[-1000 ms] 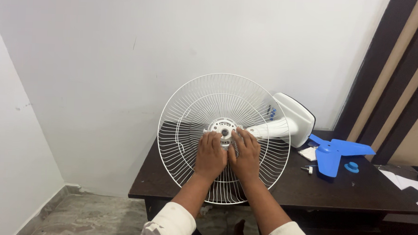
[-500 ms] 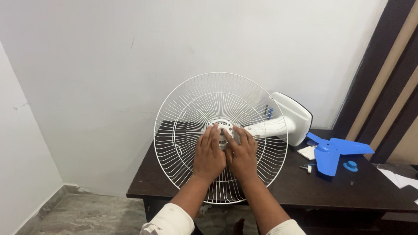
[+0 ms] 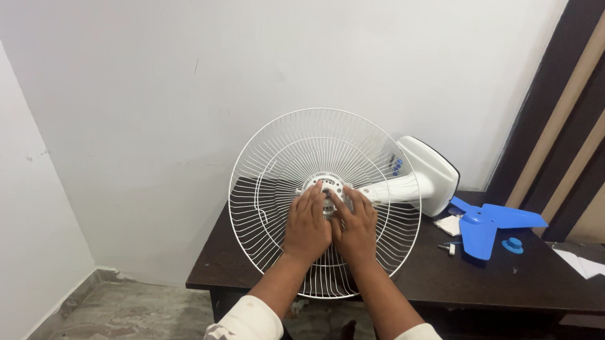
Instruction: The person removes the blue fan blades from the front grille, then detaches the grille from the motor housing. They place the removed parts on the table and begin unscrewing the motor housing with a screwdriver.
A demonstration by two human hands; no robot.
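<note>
Hands on the fan guard, pretty much dead centre. Left hand (image 3: 306, 226) flat against the white wire grille (image 3: 268, 182), fingers fairly close together and reaching up to the round white hub (image 3: 326, 189) at the middle. Right hand (image 3: 355, 228) pressed right beside it, fingers a bit spread, tips touching the hub from about 4 o'clock. Not gripping anything as such, just palms and fingertips laid on the wires. Grille standing nearly upright on the dark wooden table (image 3: 529, 282), leaning toward the white motor body (image 3: 430, 174) at roughly 2 o'clock behind it. Over at 3 o'clock on the tabletop: blue fan blade (image 3: 492, 226) lying flat, plus a small blue cap (image 3: 513, 245) just beside it. White wall behind everything.
</note>
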